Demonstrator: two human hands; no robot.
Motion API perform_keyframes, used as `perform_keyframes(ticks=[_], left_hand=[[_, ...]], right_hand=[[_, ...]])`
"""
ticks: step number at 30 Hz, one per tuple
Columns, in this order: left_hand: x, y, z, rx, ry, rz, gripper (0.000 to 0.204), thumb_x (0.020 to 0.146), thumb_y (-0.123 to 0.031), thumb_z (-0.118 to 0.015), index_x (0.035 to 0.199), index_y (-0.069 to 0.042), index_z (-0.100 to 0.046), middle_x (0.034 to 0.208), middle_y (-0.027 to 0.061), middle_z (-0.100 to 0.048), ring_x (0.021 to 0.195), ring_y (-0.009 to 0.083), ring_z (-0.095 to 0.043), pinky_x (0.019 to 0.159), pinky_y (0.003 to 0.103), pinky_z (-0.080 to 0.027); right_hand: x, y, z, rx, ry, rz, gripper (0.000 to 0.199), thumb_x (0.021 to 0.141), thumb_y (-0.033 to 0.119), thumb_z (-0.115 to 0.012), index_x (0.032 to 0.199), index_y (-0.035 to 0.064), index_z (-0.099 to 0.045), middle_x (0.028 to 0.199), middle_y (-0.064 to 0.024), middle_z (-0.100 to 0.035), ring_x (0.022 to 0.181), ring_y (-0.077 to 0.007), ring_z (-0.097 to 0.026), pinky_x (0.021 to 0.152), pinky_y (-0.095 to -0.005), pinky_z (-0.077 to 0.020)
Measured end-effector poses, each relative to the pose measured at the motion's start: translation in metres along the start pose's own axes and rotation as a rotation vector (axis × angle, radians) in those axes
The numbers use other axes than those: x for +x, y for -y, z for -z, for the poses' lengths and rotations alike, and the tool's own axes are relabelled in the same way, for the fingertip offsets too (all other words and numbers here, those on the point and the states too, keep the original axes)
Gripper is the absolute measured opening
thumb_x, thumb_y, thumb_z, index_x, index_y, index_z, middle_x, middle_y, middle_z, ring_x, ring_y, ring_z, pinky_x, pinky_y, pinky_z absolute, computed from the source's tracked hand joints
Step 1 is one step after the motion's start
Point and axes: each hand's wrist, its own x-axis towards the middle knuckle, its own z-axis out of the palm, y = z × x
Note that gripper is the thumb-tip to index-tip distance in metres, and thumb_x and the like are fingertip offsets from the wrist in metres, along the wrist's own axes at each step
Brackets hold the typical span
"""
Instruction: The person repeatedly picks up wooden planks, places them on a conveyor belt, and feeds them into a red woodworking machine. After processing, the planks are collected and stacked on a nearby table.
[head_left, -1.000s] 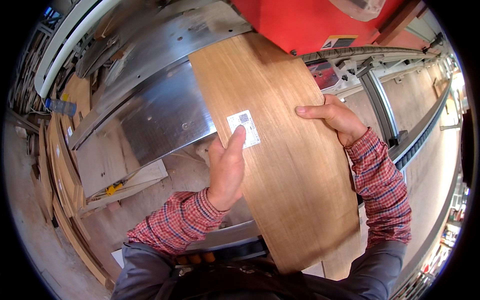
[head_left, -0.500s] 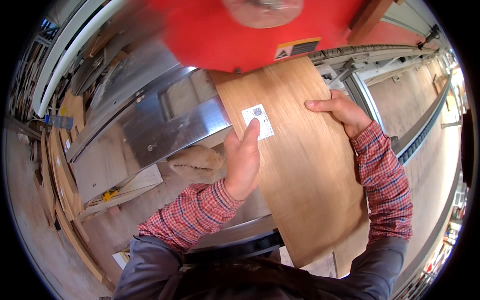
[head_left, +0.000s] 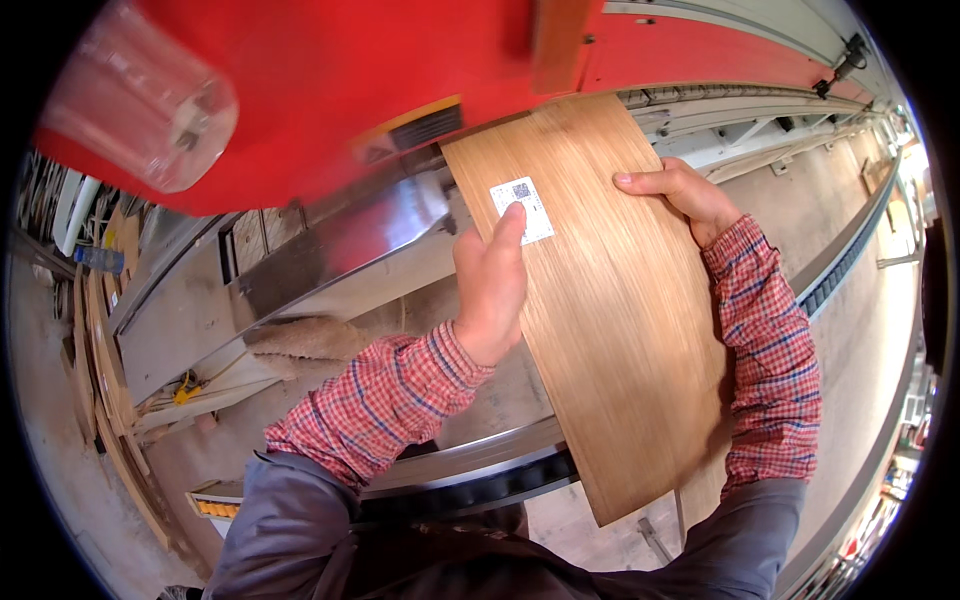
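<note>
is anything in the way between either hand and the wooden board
Only a white label on the wooden board lies under the thumb of the left hand. Nothing visible stands between the right hand and the board's right edge. A red machine housing is at the far end; whether they touch, I cannot tell.

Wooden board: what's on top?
On the board: a white label, plus thumbs of the left hand and right hand. Part of the label under the left thumb can't be seen.
</note>
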Motion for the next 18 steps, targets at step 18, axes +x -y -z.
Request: perform_keyframes(ticks=[18], left_hand=[[0.084,0.118,-0.178,-0.010,-0.198,-0.283,0.037,0.095,-0.028,-0.063,0.069,-0.002,-0.062,0.059,0.0011,-0.056,0.052,0.0126,-0.052,0.046,0.037,-0.037]], right_hand=[[0.001,0.022,0.174,0.294,0.125,0.018,0.046,0.090,0.011,-0.066,0.131,-0.0048,-0.054,0.119,-0.0182,-0.067,0.104,-0.0272,-0.068,0.090,-0.0385,-0.0570]])
